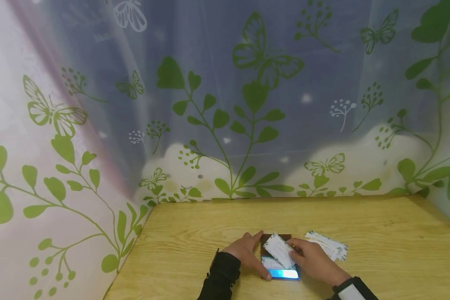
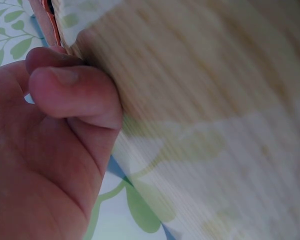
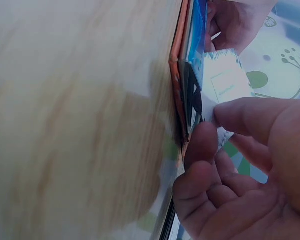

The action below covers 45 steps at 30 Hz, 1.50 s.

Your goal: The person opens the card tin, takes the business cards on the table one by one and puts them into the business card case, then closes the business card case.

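On the wooden table lies a small brown card holder (image 1: 265,251) with a glossy blue strip at its near end; in the right wrist view its orange-brown edge (image 3: 177,60) shows. My left hand (image 1: 245,252) rests along its left side, thumb at the near corner and a forefinger at the far corner. My right hand (image 1: 313,258) pinches a white card (image 1: 278,250) with a leafy printed border between thumb and fingers. That card is tilted over the holder, and another white card (image 1: 270,263) shows beneath it. In the left wrist view the left hand's (image 2: 65,130) outer fingers are bent.
More white leafy cards (image 1: 331,246) lie overlapping on the table to the right, just beyond the right hand. A curtain (image 1: 225,125) printed with leaves and butterflies hangs behind the wooden table (image 1: 195,221) and at its sides.
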Tool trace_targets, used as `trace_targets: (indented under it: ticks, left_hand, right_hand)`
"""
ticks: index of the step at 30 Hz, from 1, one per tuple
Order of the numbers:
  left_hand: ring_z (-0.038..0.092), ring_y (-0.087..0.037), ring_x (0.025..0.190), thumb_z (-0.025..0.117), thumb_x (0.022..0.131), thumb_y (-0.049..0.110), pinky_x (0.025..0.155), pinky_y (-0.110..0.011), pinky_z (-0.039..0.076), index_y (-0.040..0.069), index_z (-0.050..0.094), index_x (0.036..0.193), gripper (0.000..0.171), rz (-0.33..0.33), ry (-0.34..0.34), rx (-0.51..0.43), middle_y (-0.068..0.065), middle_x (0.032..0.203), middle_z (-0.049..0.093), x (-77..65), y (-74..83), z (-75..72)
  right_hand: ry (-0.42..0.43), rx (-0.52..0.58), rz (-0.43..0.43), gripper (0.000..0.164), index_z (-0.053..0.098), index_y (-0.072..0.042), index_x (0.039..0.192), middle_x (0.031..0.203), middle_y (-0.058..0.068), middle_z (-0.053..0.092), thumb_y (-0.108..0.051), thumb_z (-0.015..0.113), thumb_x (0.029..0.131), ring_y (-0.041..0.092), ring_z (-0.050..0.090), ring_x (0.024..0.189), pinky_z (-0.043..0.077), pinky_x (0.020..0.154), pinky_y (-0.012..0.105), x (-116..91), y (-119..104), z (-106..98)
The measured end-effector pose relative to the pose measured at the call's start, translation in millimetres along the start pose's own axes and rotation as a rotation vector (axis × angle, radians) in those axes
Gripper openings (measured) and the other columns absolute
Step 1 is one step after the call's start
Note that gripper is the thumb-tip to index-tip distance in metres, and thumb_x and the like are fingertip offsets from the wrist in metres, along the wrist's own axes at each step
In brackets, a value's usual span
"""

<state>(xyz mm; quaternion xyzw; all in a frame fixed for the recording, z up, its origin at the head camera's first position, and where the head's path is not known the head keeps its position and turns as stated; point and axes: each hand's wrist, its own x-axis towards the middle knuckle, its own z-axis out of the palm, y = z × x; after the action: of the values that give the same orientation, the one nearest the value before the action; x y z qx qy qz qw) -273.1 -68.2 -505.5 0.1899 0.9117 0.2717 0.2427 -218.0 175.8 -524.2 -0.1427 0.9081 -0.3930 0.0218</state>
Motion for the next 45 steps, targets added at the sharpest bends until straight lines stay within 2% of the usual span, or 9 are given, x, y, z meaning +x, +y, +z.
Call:
trace_targets:
  ticks: [8,12,19,27,29,34,38,42,45]
  left_hand:
    - [0.040,-0.037,0.144,0.099,0.066,0.043,0.110,-0.050,0.044,0.028,0.030,0.165,0.121,0.006,-0.026,-0.020,-0.021,0.159,0.036,3.4,-3.3,-0.4]
    - [0.039,-0.039,0.145,0.099,0.065,0.040,0.110,-0.052,0.044,0.027,0.032,0.165,0.121,0.006,-0.017,-0.031,-0.021,0.160,0.035,1.1,-1.5,-0.1]
    - [0.042,-0.038,0.143,0.100,0.064,0.037,0.110,-0.052,0.044,0.027,0.033,0.164,0.121,0.003,-0.002,-0.023,-0.020,0.159,0.037,-1.9,0.9,-0.3]
    - [0.039,-0.039,0.145,0.100,0.064,0.043,0.110,-0.051,0.044,0.028,0.031,0.165,0.123,-0.004,-0.013,-0.017,-0.022,0.160,0.034,2.3,-0.2,1.4]
    - [0.039,-0.039,0.145,0.100,0.064,0.043,0.110,-0.050,0.044,0.028,0.031,0.165,0.124,-0.004,-0.017,-0.012,-0.022,0.161,0.034,3.1,0.0,1.0]
    - [0.043,-0.038,0.142,0.101,0.063,0.041,0.109,-0.051,0.045,0.026,0.032,0.165,0.124,0.000,-0.004,-0.006,-0.020,0.157,0.039,1.2,2.2,-0.6]
    - [0.043,-0.037,0.142,0.100,0.064,0.040,0.109,-0.051,0.046,0.027,0.032,0.165,0.122,-0.001,0.002,0.007,-0.019,0.157,0.039,-1.2,3.8,-1.0]
    - [0.041,-0.039,0.143,0.100,0.064,0.040,0.109,-0.051,0.045,0.028,0.032,0.165,0.122,-0.006,-0.003,0.005,-0.020,0.159,0.037,-0.4,2.3,-0.2]
    - [0.041,-0.038,0.144,0.100,0.064,0.042,0.109,-0.052,0.045,0.029,0.032,0.165,0.122,-0.008,-0.003,0.005,-0.019,0.159,0.037,-0.1,1.1,-0.1]
  right_hand:
    - [-0.044,0.010,-0.026,0.021,0.074,-0.005,0.118,0.100,-0.004,0.069,-0.007,0.068,0.098,0.007,0.059,0.085,0.049,0.072,0.026,1.5,4.4,1.1]
    - [-0.076,0.009,-0.034,0.020,0.073,-0.003,0.118,0.104,-0.002,0.071,-0.009,0.069,0.099,0.011,0.061,0.090,0.051,0.075,0.028,1.9,4.5,-0.2]
    - [-0.120,0.012,-0.096,0.020,0.073,-0.003,0.117,0.106,-0.001,0.071,-0.011,0.069,0.100,0.012,0.063,0.092,0.053,0.078,0.031,-0.2,5.7,-2.7]
    - [-0.120,-0.001,-0.145,0.023,0.073,0.000,0.121,0.116,0.009,0.073,-0.009,0.067,0.100,0.027,0.067,0.104,0.056,0.084,0.038,-1.7,7.2,-3.0]
    - [-0.120,-0.001,-0.154,0.025,0.073,0.002,0.122,0.116,0.010,0.073,-0.008,0.066,0.100,0.025,0.067,0.104,0.055,0.083,0.036,-1.1,6.9,-3.1]
    - [-0.116,0.021,-0.160,0.030,0.069,0.008,0.128,0.115,0.011,0.071,-0.005,0.064,0.101,0.010,0.058,0.094,0.047,0.074,0.027,0.2,6.2,-3.4]
    - [-0.127,0.026,-0.162,0.030,0.070,0.007,0.128,0.116,0.012,0.071,-0.006,0.065,0.101,0.007,0.054,0.088,0.044,0.071,0.026,1.4,7.7,-3.2]
    - [-0.145,0.020,-0.154,0.028,0.072,0.004,0.125,0.119,0.012,0.072,-0.007,0.067,0.100,0.016,0.063,0.097,0.050,0.076,0.029,2.9,8.6,-2.3]
    - [-0.146,0.014,-0.135,0.026,0.074,0.002,0.122,0.117,0.011,0.073,-0.006,0.068,0.098,0.027,0.066,0.104,0.055,0.082,0.037,3.9,8.0,-1.4]
